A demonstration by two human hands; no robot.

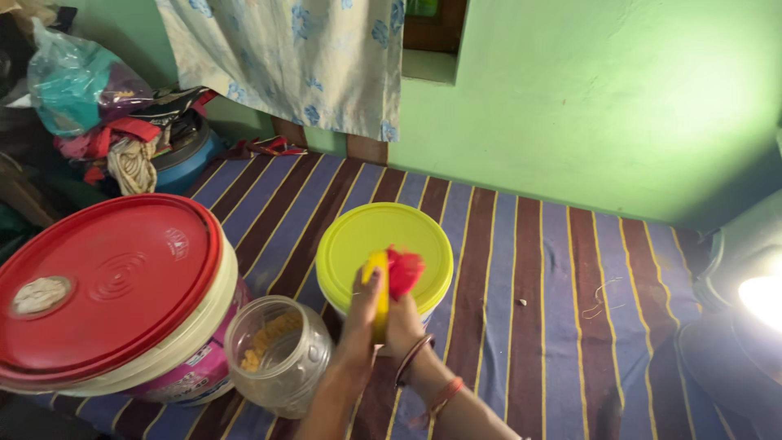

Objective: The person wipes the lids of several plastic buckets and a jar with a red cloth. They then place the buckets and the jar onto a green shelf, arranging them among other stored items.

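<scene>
Item one: my left hand (361, 314), fingers curled around a yellow object (378, 287), narrow and upright, gripped along its left edge. I cannot tell exactly what the object is.

Item two: my right hand (405, 324), closed around a red piece (404, 270) that sticks up above my knuckles. It touches the yellow object's right side. Whether it is cloth or plastic I cannot tell. Two bangles sit on this wrist, one dark (412, 359), one reddish (444, 397).

Both hands are pressed close together, thumb sides meeting, directly in front of a small tub with a lime-yellow lid (350, 244). The held pieces overlap the lid's near edge in my view; I cannot tell whether they touch it.

Item three: clear plastic jar (281, 356), open-mouthed, tilted toward me, some yellow-orange contents inside. It stands just left of my left forearm, between the tub and the large bucket.

Item four: large cream bucket with a red lid (114, 285), far left, just beside the jar.

Item five: striped sheet (529, 253), purple, brown and yellow, under everything.

Item six: green wall (611, 98) behind, a floral curtain (285, 57) hanging over it, a heap of bags and cloth (98, 122) in the left corner.

Item seven: a bright lamp (762, 297) at the right edge.
</scene>
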